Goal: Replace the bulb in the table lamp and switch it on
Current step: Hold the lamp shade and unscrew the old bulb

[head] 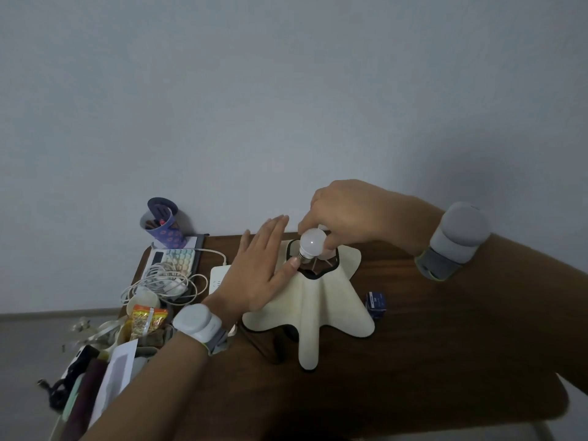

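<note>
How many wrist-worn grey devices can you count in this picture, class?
2. One wrist device sits on the left wrist, near the clutter at the table's left edge. The other wrist device sits on the right wrist, above the table's right side. None seems hidden.

Head view, downward over table (413, 361)

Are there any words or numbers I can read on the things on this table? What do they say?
None can be read.
Small blue box to the right of the lampshade: white print, too blurred to read.
Orange snack packet: printing, too small and blurred.
Calculator: key marks too small to read.
Bulb: no print visible.
</note>
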A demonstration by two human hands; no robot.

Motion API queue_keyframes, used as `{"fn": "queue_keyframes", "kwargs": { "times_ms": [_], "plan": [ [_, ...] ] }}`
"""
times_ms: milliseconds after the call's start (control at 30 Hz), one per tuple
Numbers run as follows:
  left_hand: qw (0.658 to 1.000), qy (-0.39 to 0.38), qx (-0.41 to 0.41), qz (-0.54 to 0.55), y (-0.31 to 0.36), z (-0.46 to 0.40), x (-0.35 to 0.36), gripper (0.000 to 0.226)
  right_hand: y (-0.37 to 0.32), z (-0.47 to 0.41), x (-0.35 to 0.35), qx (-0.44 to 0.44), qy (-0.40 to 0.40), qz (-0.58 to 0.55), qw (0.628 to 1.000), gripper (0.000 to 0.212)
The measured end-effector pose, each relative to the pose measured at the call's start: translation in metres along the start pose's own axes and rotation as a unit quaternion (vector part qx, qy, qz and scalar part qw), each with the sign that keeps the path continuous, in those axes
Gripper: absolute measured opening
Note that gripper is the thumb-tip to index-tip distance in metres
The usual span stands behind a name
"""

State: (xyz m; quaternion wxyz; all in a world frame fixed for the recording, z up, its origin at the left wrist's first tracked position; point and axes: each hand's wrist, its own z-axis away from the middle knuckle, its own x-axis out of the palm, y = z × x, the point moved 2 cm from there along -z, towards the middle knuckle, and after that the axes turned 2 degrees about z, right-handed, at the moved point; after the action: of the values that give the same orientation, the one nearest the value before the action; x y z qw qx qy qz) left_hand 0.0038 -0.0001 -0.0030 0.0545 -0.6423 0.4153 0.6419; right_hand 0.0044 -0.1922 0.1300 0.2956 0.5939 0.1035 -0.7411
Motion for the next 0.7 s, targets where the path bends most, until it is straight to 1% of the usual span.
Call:
{"fn": "queue_keyframes", "kwargs": {
  "times_ms": [167,300,400,467,567,700],
  "plan": [
    [0.998,0.046,0.027,-0.026,0.013,-0.016,-0.018,0.077,0.012,0.017,-0.009,0.033,0.047,-0.060,0.997,0.055],
    [0.995,0.082,0.040,-0.027,0.025,-0.033,-0.025,0.073,0.021,0.029,-0.007,0.074,0.105,-0.047,0.991,0.053],
    [0.994,0.089,0.045,-0.036,0.036,-0.045,-0.025,0.072,0.027,0.040,-0.001,0.096,0.134,-0.070,0.984,0.052],
    [0.992,0.098,0.058,-0.058,0.045,-0.052,-0.024,0.071,0.034,0.049,0.004,0.111,0.144,-0.103,0.978,0.052],
    [0.986,0.107,0.090,-0.089,0.062,-0.062,-0.022,0.062,0.044,0.064,0.013,0.128,0.160,-0.162,0.965,0.049],
    [0.983,0.130,0.105,-0.077,0.089,-0.072,-0.011,0.052,0.055,0.086,0.024,0.148,0.204,-0.253,0.934,0.048]
  ]
}}
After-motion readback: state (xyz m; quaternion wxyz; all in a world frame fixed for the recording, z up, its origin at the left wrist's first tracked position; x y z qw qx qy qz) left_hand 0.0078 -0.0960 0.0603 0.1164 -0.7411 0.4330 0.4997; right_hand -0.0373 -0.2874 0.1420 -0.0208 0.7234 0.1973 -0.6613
